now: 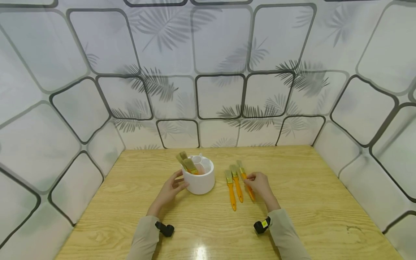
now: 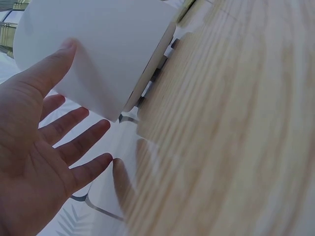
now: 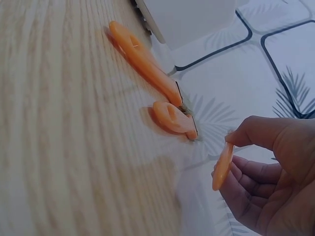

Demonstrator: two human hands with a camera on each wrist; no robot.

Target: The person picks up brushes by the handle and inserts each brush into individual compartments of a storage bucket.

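A white round container (image 1: pixel 199 184) stands on the table, with several paintbrushes (image 1: pixel 190 165) poking up bristles-first at its left side and small white cup-like pieces (image 1: pixel 197 160) inside. My left hand (image 1: pixel 172 187) is at the container's left side. Its thumb (image 2: pixel 54 66) rests against the white wall, while the other fingers spread out loosely. With thumb and fingers, my right hand (image 1: pixel 260 184) pinches the orange handle of a paintbrush (image 3: pixel 224 167). Left of it, two more orange-handled paintbrushes, one nearer the container (image 1: pixel 231 191) and one in the middle (image 1: pixel 237 184), lie side by side, bristles away from me.
The wood-grain table (image 1: pixel 130 216) meets patterned cloth walls (image 1: pixel 221 97) at the back and both sides. A small black camera sits on the left wrist (image 1: pixel 165 229) and another on the right wrist (image 1: pixel 261 226).
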